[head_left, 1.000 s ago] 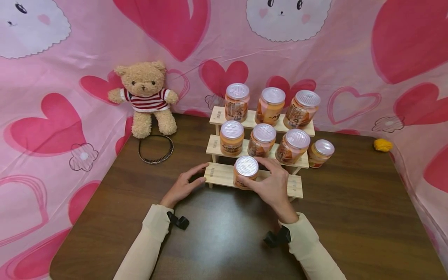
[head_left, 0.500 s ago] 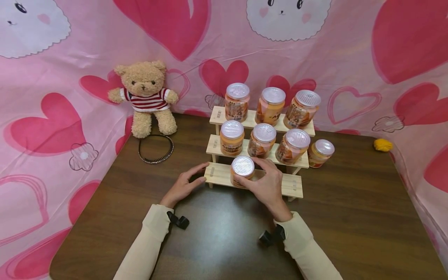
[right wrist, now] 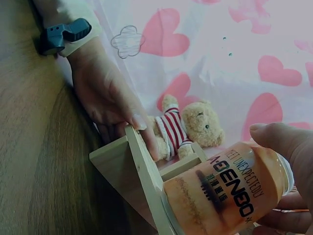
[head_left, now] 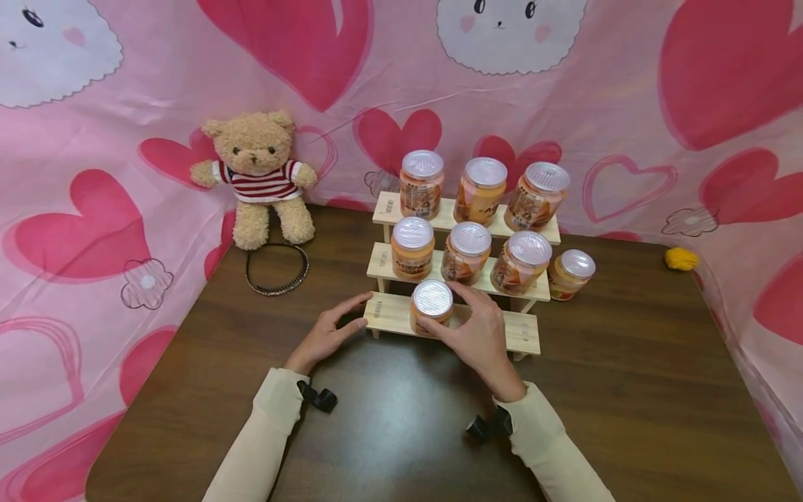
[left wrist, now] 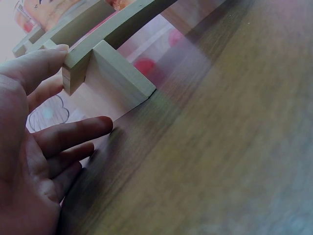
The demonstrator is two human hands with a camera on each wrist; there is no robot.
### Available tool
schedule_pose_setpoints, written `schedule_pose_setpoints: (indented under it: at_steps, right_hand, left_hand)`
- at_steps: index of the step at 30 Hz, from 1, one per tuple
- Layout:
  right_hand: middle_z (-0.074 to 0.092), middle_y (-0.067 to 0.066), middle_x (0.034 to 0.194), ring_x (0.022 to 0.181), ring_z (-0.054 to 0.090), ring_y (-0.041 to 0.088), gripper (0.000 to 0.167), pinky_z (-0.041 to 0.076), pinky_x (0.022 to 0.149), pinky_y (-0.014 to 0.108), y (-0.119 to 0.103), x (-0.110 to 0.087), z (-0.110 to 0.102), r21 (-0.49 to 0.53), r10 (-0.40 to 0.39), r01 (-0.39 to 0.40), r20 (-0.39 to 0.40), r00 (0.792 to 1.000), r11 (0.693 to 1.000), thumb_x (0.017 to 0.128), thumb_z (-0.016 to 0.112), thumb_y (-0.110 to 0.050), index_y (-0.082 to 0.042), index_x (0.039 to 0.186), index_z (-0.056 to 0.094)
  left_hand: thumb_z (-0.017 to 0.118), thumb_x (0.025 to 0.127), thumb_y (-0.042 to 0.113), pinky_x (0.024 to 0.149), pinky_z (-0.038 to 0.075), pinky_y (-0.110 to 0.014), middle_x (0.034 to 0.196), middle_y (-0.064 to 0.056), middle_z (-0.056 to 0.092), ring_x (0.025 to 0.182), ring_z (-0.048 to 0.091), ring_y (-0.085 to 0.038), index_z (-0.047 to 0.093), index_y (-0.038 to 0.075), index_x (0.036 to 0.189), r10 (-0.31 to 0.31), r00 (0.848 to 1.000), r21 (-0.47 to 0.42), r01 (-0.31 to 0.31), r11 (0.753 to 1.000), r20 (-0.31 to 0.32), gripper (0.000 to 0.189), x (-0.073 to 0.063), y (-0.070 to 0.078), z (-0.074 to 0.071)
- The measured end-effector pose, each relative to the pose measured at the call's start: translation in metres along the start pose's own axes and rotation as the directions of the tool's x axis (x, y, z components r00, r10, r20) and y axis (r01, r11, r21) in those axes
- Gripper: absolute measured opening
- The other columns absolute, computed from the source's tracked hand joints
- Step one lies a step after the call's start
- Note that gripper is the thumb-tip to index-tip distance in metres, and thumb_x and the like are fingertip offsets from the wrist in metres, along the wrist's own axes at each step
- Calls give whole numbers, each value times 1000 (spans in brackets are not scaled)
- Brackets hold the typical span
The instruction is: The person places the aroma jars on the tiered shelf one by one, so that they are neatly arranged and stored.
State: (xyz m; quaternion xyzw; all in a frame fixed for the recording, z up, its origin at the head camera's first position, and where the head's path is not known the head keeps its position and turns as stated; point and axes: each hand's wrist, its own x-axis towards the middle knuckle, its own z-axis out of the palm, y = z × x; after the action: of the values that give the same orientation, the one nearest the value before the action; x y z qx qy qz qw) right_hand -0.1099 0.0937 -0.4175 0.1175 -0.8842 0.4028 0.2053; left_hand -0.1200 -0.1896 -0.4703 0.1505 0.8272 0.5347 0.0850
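Note:
My right hand point(head_left: 478, 333) grips an orange-labelled jar point(right wrist: 220, 188) with a clear ridged lid, thumb on the near side and fingers round the far side. The jar stands upright on the lowest step of a three-tier wooden stand point(head_left: 392, 312), left of that step's middle. At the step's left end, my left hand point(head_left: 327, 336) rests its thumb and a finger against the plank, while the other fingers extend loosely below in the left wrist view. Several similar jars fill the middle and top steps, among them a middle-row jar point(head_left: 413, 249) and a top-row jar point(head_left: 422, 185).
One more jar point(head_left: 570, 275) stands on the table point(head_left: 627, 390) to the right of the stand. A teddy bear point(head_left: 256, 178) sits at the back left behind a dark hairband point(head_left: 277, 287). A small yellow object point(head_left: 681, 259) lies at the far right, before the pink curtain point(head_left: 615, 90).
My right hand has shifted slightly left with the jar along the lowest step. My left hand has stayed at the step's left end. The head view has shifted slightly.

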Motion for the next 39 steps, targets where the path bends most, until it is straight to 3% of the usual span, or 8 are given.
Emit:
schedule_pose_setpoints:
  at_steps: [2,7,14,19,23,31,33,39]
  right_hand:
    - [74,14,118,108,69,31,71,49,94,53,0,0,-1,-6,4,-4,11,1000,1000,62,94,-39,-7,121,71]
    - [75,11,116,106,70,28,69,51,92,51,-1,-3,-9,27,1,-1,16,1000,1000,63,94,-38,-10,121,71]
    - [76,13,108,99,70,28,64,51,87,48,-1,-4,-27,40,-86,88,-55,995,995,61,96,-29,-4,115,72]
    - [76,13,105,93,68,27,60,48,84,31,2,-5,-42,39,-120,126,-123,985,991,61,96,-21,-3,113,73]
    - [76,13,103,90,66,25,54,44,87,20,5,-6,-56,42,-99,108,-171,980,993,64,93,-15,-4,113,73]
    - [75,18,102,93,61,-5,45,42,90,10,9,-6,-86,118,-47,86,-301,953,989,69,88,-4,-1,112,74]
    - [76,11,101,93,62,-6,43,43,89,10,13,-5,-94,140,-20,72,-341,940,987,70,87,-1,0,112,74]
    - [69,-27,98,86,63,-5,38,42,85,15,30,1,-114,167,74,2,-450,890,986,74,85,-1,0,110,76]
  left_hand:
    - [59,101,15,112,36,-58,151,-18,51,137,50,-38,47,9,150,-1,1000,0,1,1000,8,50,-2,9,-2]
    - [59,101,15,112,36,-57,151,-19,51,138,50,-37,47,8,150,-8,1000,2,8,1000,15,50,-3,11,-3]
    - [59,101,14,114,35,-58,154,-17,48,139,48,-37,47,7,149,8,1000,2,-8,1000,3,50,-2,10,-2]
    - [59,101,13,114,35,-57,154,-16,48,140,48,-36,47,7,149,14,1000,2,-14,1000,10,50,-2,12,-2]
    - [60,101,14,114,35,-57,154,-17,48,140,48,-36,48,7,149,9,1000,-1,-9,1000,12,50,-3,13,-2]
    - [60,101,15,114,34,-57,155,-15,47,141,47,-37,47,9,150,-6,1000,-9,7,1000,13,51,-3,11,-3]
    - [59,101,15,114,35,-57,155,-15,47,140,47,-37,47,8,150,-3,1000,-8,3,1000,13,51,-3,10,-3]
    - [59,101,14,114,35,-58,155,-16,47,140,47,-38,47,8,150,6,1000,-6,-6,1000,11,51,-2,9,-2]
